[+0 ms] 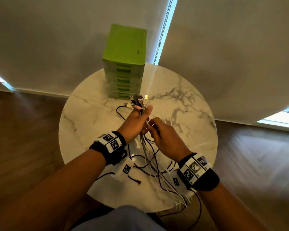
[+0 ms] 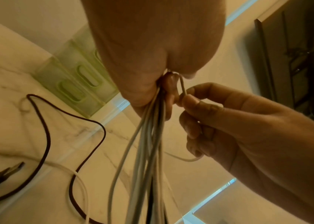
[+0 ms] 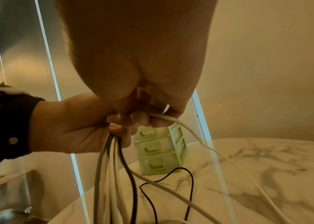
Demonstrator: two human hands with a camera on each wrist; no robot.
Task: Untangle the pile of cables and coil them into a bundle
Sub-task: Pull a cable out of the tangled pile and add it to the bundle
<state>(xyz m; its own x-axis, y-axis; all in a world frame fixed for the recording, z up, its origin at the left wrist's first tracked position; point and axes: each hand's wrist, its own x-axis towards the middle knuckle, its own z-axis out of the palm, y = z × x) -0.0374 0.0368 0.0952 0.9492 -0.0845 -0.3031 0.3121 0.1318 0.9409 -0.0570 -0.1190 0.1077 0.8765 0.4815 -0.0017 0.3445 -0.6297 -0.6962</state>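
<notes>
A round table point(image 1: 182, 100) with a white marble top, grey-veined, stands on a dark wood floor point(image 1: 23, 130). A green drawer unit point(image 1: 125, 60) stands upright at the far edge of the tabletop; its stacked drawers have slot handles. Pale roller blinds point(image 1: 223, 47) cover the windows behind the table. Daylight shows as bright strips through the gap point(image 1: 165, 30) between two blinds and below their bottom edges at left and right. A bead chain hangs in the gap. A white skirting point(image 1: 40, 92) runs along the floor.
</notes>
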